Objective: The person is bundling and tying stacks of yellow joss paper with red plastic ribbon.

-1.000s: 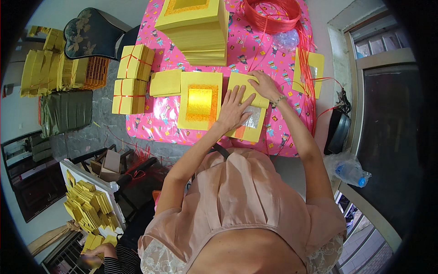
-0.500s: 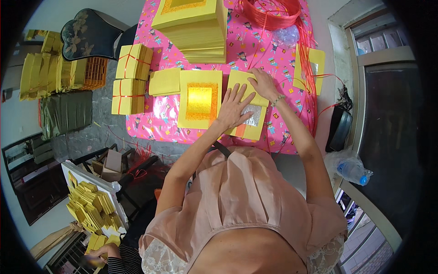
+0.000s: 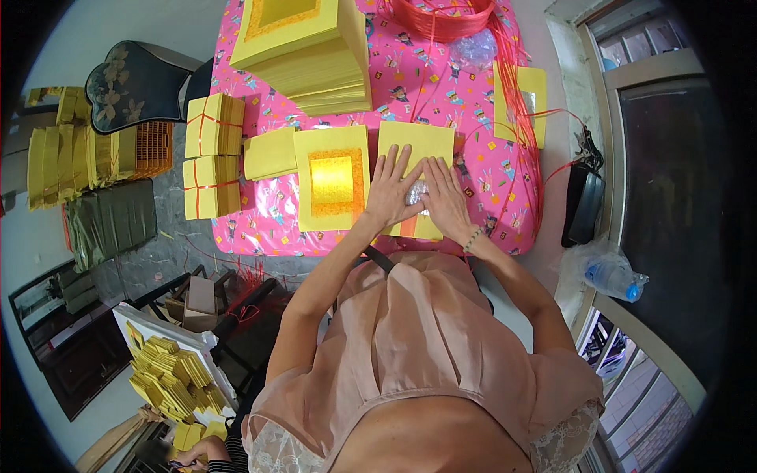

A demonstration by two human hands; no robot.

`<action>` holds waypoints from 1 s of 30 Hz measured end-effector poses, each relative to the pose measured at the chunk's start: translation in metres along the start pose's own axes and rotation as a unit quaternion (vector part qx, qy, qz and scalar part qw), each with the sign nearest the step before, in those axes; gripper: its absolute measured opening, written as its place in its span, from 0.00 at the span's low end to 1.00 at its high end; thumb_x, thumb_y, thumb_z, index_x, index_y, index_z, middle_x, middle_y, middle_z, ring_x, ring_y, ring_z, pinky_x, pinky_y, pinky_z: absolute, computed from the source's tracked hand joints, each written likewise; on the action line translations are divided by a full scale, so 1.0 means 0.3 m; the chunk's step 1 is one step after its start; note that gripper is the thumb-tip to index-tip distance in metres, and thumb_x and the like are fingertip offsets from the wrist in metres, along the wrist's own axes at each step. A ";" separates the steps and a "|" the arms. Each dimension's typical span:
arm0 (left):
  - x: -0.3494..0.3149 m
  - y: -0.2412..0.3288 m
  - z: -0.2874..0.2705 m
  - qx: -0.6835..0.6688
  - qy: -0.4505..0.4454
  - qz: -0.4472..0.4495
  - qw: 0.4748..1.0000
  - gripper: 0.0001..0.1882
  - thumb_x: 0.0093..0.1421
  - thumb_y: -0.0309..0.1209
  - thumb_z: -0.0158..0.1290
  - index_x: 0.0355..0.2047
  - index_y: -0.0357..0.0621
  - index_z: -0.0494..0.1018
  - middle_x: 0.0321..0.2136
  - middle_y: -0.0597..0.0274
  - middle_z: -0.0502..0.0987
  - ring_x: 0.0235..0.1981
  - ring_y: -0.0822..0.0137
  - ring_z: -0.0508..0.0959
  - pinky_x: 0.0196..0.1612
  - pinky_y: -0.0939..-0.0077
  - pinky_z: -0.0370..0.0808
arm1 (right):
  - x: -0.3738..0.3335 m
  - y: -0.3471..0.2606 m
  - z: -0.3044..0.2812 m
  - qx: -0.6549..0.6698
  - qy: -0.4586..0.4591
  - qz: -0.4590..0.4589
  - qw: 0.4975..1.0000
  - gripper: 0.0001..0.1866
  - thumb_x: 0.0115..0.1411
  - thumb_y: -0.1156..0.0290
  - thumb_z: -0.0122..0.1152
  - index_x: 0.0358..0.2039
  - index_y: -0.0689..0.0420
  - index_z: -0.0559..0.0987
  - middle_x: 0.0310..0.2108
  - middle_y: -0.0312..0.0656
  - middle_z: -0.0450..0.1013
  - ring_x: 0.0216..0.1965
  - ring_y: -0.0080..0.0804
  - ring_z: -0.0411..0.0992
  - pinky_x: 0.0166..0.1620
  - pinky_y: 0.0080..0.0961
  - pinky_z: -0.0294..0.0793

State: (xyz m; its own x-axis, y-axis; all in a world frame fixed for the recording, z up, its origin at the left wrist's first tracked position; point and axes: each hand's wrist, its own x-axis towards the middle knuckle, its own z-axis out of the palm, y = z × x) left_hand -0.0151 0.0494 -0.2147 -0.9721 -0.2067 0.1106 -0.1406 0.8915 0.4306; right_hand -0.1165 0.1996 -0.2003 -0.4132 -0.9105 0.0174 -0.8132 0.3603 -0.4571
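Both my hands lie flat on a yellow paper sheet (image 3: 415, 135) near the front edge of the table. Its upper part looks folded down over a silver patch, which shows between my hands. My left hand (image 3: 392, 193) rests on the sheet's left half, fingers stretched out. Next to it, my right hand (image 3: 446, 195), with a beaded bracelet at the wrist, has its fingers extended and nearly touching the left. Just left lies a yellow sheet with a gold and orange square (image 3: 334, 178). Beyond that is a small stack of folded yellow paper (image 3: 269, 154).
A tall yellow paper stack (image 3: 331, 75) stands at the back of the pink patterned tablecloth (image 3: 268, 213). Tied yellow bundles (image 3: 211, 188) sit left, red plastic strands (image 3: 516, 94) right. A dark chair (image 3: 138, 87) stands far left. Another person's hand (image 3: 201, 451) is at lower left.
My right hand has come down from the sheet's far edge to lie beside the left. The sheet sits straighter. The whole view has shifted a little.
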 end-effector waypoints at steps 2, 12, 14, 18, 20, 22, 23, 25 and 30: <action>0.003 0.001 -0.003 -0.003 -0.003 0.004 1.000 0.44 0.53 0.59 0.52 0.66 0.56 0.58 0.69 0.45 0.49 0.69 0.38 0.46 0.67 0.42 0.47 | -0.006 0.014 0.004 -0.001 -0.008 0.003 1.000 0.37 0.61 0.67 0.55 0.67 0.65 0.52 0.68 0.52 0.50 0.71 0.47 0.45 0.71 0.44 0.43; 0.002 -0.007 -0.014 -0.016 -0.046 0.006 0.999 0.51 0.47 0.57 0.56 0.69 0.56 0.51 0.69 0.41 0.46 0.69 0.36 0.44 0.67 0.40 0.45 | -0.031 0.029 0.030 -0.008 -0.020 -0.021 1.000 0.39 0.63 0.60 0.54 0.68 0.64 0.52 0.70 0.55 0.44 0.72 0.50 0.40 0.71 0.46 0.40; -0.001 -0.017 -0.013 -0.018 -0.058 0.008 0.998 0.52 0.47 0.57 0.56 0.70 0.55 0.50 0.69 0.41 0.45 0.69 0.36 0.43 0.67 0.40 0.44 | -0.035 0.030 0.035 -0.013 -0.026 -0.021 0.999 0.39 0.63 0.58 0.54 0.68 0.63 0.52 0.70 0.55 0.43 0.72 0.51 0.39 0.71 0.47 0.39; 0.000 -0.037 -0.028 -0.006 -0.080 0.031 0.996 0.53 0.47 0.58 0.55 0.70 0.50 0.49 0.69 0.41 0.45 0.70 0.39 0.43 0.69 0.44 0.43 | -0.033 0.041 0.042 -0.023 -0.035 -0.031 0.999 0.39 0.64 0.55 0.52 0.68 0.62 0.51 0.70 0.56 0.42 0.72 0.52 0.38 0.71 0.47 0.38; -0.014 -0.043 -0.042 0.003 -0.082 0.046 0.996 0.53 0.48 0.59 0.54 0.69 0.48 0.49 0.69 0.42 0.46 0.70 0.41 0.44 0.69 0.45 0.44 | -0.035 0.046 0.039 -0.022 -0.035 -0.030 0.999 0.40 0.64 0.54 0.52 0.68 0.62 0.51 0.70 0.56 0.42 0.72 0.52 0.38 0.71 0.47 0.38; -0.034 -0.051 -0.064 0.001 -0.073 0.061 0.995 0.50 0.53 0.61 0.51 0.69 0.47 0.50 0.69 0.44 0.47 0.70 0.44 0.44 0.69 0.48 0.44 | -0.038 0.048 0.034 0.001 -0.029 -0.032 0.999 0.40 0.64 0.52 0.52 0.68 0.61 0.52 0.70 0.57 0.42 0.72 0.52 0.37 0.71 0.47 0.38; -0.043 -0.054 -0.074 0.008 -0.073 0.057 0.996 0.48 0.56 0.62 0.49 0.69 0.47 0.51 0.69 0.45 0.48 0.70 0.45 0.45 0.69 0.48 0.44 | -0.041 0.050 0.030 0.002 -0.030 -0.028 0.999 0.40 0.64 0.52 0.52 0.68 0.61 0.52 0.70 0.57 0.42 0.72 0.52 0.37 0.71 0.47 0.38; -0.054 -0.066 -0.070 0.009 -0.074 0.048 0.996 0.48 0.56 0.63 0.48 0.68 0.47 0.52 0.69 0.45 0.48 0.70 0.45 0.45 0.69 0.48 0.44 | -0.039 0.046 0.023 -0.009 -0.032 -0.041 0.999 0.39 0.63 0.52 0.52 0.69 0.58 0.53 0.70 0.57 0.41 0.72 0.52 0.37 0.71 0.46 0.38; -0.068 -0.079 -0.054 0.002 -0.079 0.028 0.997 0.49 0.55 0.64 0.49 0.68 0.47 0.53 0.69 0.43 0.47 0.70 0.43 0.44 0.69 0.46 0.45 | -0.033 0.050 0.042 -0.010 -0.041 -0.044 0.998 0.39 0.63 0.53 0.53 0.69 0.56 0.53 0.71 0.57 0.41 0.72 0.51 0.37 0.71 0.46 0.38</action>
State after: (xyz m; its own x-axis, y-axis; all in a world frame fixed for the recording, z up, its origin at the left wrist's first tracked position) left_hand 0.0111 0.0260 -0.2126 -0.9957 -0.0920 -0.0080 -0.0866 0.9013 0.4244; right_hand -0.1194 0.2115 -0.2187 -0.3055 -0.9520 -0.0175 -0.8531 0.2818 -0.4391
